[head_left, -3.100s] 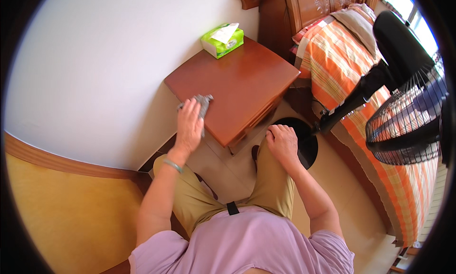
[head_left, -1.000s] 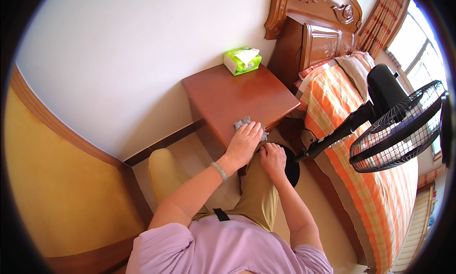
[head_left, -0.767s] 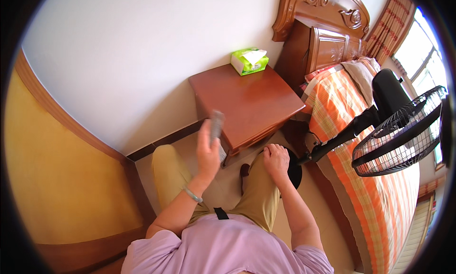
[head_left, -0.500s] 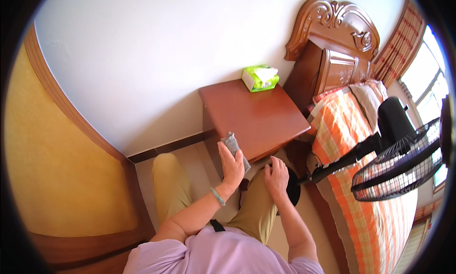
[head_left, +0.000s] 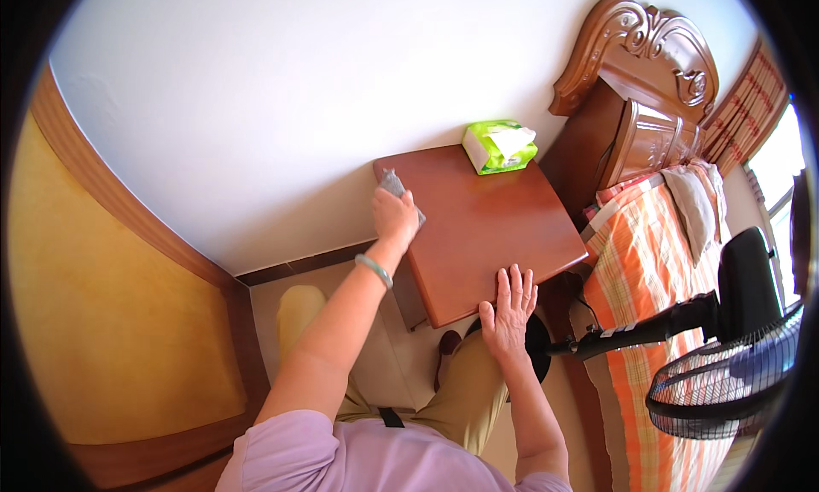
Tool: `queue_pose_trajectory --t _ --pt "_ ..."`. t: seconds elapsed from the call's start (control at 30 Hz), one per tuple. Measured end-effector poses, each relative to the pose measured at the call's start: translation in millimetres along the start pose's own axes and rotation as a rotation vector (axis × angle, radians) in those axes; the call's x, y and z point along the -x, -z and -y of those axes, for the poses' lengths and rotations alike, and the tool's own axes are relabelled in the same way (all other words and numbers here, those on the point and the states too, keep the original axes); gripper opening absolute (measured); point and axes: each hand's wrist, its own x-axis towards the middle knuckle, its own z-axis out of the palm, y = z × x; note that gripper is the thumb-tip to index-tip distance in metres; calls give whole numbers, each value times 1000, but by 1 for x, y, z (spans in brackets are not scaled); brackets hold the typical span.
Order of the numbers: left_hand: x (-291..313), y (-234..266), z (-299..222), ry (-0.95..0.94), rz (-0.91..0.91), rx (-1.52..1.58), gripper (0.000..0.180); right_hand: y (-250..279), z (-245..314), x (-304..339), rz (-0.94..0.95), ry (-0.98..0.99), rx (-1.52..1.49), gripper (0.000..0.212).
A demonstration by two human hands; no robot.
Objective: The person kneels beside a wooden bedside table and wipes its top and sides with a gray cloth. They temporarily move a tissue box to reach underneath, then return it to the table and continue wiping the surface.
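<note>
My left hand (head_left: 397,217), with a bracelet at its wrist, is closed on a folded grey cloth (head_left: 393,182). It presses the cloth to the left side of the reddish-brown nightstand's top (head_left: 486,215). Part of the cloth is hidden under my fingers. At the nightstand's front edge, my right hand (head_left: 509,315) lies palm down with its fingers stretched out and the fingertips over the top. A green tissue pack (head_left: 500,147) sits at the back of the nightstand, a white tissue sticking out of it.
A black standing fan (head_left: 725,381) is at the right, its pole slanting in front of the bed (head_left: 648,279). Behind rises a carved wooden headboard (head_left: 644,44). A white wall (head_left: 256,117) backs the nightstand, and a yellow wood-framed panel (head_left: 111,296) stands at the left.
My left hand has moved forward and set the cloth down on the nightstand's left side. My right hand has come forward from above my leg to the front edge, its fingers spreading.
</note>
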Motion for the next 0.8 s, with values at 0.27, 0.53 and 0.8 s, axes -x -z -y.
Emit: queue_pose_trajectory --t 0.27,0.53,0.8 --pt "-77 -1 -30 265 22 26 55 1 1 0 49 12 -31 63" --pt "-43 -2 -19 212 -10 96 49 1 1 1 42 9 -10 64" --pt "116 2 20 -65 22 171 47 -12 -4 4 -41 39 21 62"
